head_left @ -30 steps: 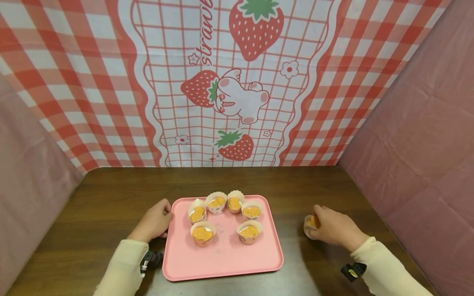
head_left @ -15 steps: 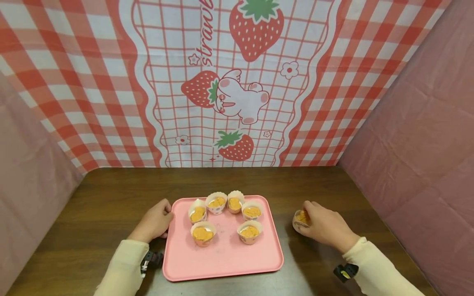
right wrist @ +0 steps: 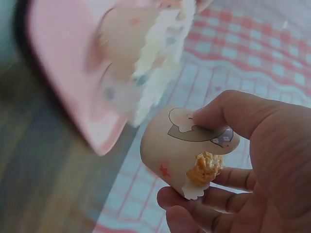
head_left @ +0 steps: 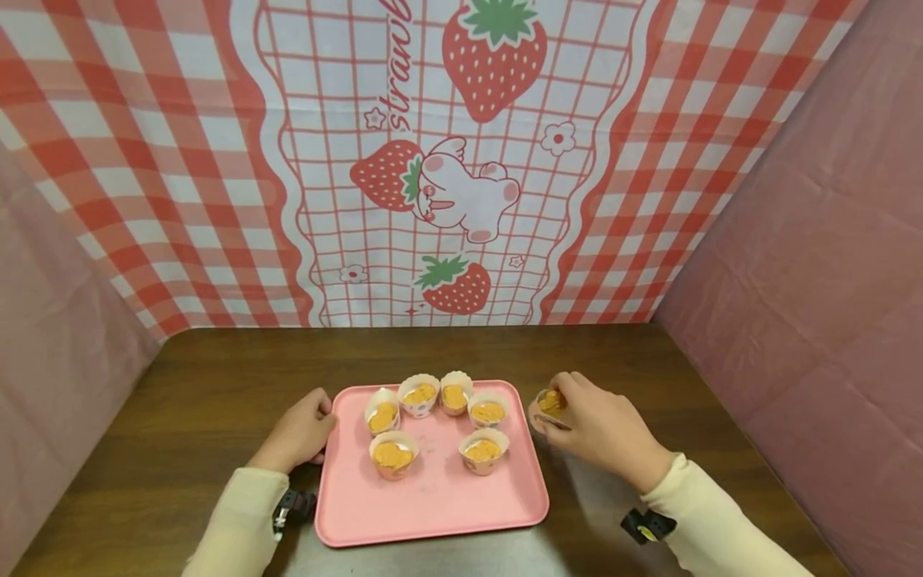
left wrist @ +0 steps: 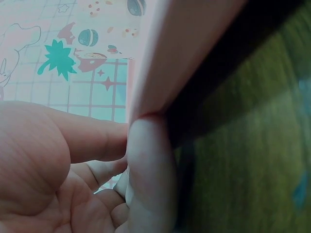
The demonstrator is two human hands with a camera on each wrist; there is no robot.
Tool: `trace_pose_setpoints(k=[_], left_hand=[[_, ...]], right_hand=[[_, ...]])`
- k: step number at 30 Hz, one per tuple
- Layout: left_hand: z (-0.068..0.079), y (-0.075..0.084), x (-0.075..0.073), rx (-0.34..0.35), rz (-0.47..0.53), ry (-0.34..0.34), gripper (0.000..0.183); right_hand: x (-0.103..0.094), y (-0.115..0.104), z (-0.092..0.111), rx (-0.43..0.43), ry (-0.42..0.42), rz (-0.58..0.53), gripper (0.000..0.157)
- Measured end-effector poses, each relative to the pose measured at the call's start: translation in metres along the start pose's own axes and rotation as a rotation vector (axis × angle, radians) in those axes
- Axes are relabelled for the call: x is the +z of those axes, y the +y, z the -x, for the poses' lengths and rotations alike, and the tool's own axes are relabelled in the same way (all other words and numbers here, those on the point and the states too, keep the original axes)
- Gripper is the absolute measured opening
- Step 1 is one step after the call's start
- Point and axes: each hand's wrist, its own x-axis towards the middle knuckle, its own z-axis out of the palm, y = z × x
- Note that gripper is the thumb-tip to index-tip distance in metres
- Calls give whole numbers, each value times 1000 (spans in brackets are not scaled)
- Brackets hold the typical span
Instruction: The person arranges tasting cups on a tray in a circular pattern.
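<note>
My left hand (head_left: 297,431) is at the left edge of a pink tray (head_left: 433,506), thumb and a finger pinching its rim; the left wrist view shows the thumb (left wrist: 99,138) against the tray's side. On the tray, several paper-cupped cupcakes (head_left: 392,458) with golden-orange tops form an arch that leaves the front part bare. My right hand (head_left: 613,433) holds another cupcake (right wrist: 167,141) just off the tray's right edge. Its paper cup is tan with a cartoon print and a star; the thumb presses one side of it and fingers support the other.
The tray lies on a dark wooden table (head_left: 216,377). A red-and-white checked cloth with strawberry prints (head_left: 461,176) hangs behind it. Pink cloth walls (head_left: 815,240) close in both sides. Each wrist wears a black camera strap (head_left: 647,526).
My right hand has carried its cupcake leftward from the right part of the table to near the tray's right edge. My left hand and the cupcakes on the tray stay where they were.
</note>
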Motion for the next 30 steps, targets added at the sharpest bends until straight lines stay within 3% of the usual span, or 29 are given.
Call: trace_pose_setpoints(k=[7, 12, 17, 21, 30], left_hand=[[1, 1, -1, -4, -7, -3, 5], [1, 1, 0, 4, -4, -2, 5], [1, 1, -3, -2, -26, -13, 6], [0, 0, -4, 19, -12, -4, 6], [0, 0, -2, 19, 14, 0, 5]], right_hand=[[-4, -42, -19, -63, 18, -34, 45], [-1, -68, -28, -110, -21, -43, 50], [12, -91, -37, -221, -56, -35, 45], [26, -103, -42, -305, -72, -33, 43], [51, -116, -48, -331, -175, 71, 39]])
